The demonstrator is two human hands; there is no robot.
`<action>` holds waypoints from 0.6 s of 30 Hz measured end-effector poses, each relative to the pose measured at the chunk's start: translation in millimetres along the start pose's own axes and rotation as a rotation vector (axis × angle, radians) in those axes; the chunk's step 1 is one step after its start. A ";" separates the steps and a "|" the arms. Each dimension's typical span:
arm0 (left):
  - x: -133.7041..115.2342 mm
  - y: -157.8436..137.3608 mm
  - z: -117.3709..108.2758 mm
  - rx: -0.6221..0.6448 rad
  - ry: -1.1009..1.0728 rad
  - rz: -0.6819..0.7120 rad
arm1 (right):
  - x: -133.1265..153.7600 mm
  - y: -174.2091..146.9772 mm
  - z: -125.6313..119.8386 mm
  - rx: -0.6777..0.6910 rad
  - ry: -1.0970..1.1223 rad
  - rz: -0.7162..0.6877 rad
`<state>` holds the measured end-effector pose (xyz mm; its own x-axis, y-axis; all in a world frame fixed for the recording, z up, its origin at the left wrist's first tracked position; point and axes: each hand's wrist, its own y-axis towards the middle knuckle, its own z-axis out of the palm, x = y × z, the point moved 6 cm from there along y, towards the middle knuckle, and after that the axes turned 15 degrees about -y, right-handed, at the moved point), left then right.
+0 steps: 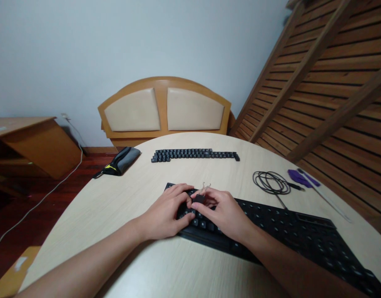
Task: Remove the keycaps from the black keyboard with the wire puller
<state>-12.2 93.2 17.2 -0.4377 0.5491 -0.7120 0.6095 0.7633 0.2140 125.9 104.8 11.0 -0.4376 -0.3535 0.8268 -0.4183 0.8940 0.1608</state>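
A black keyboard (pixel 289 231) lies slantwise on the table under my hands; several keycaps are off on its left part, while some remain near its front edge. My right hand (pixel 226 211) pinches a black keycap (pixel 199 198) between thumb and fingers. A wire keycap puller (pixel 205 187) pokes up from the same hand, its hooked ends pointing away from me. My left hand (pixel 174 211) rests on the keyboard's left end, thumb apart from the bent index finger, whose tip is close to the keycap. Whether that fingertip touches it I cannot tell.
Removed keycaps (pixel 190 153) lie in rows toward the table's far side. A grey-black pouch (pixel 122 161) sits at the left edge. To the right are a coiled cable (pixel 272 183), a purple cloth (pixel 298 178) and a thin white stick (pixel 325 196).
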 end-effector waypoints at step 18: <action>9.5 2.6 -2.6 0.020 -0.145 -0.015 | 8.4 -5.1 -3.5 -0.083 -0.342 -0.124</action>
<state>-16.5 101.3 12.6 -0.3476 0.4810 -0.8048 0.6172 0.7636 0.1898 127.2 98.3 19.0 -0.6338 -0.5200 0.5727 -0.4254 0.8526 0.3034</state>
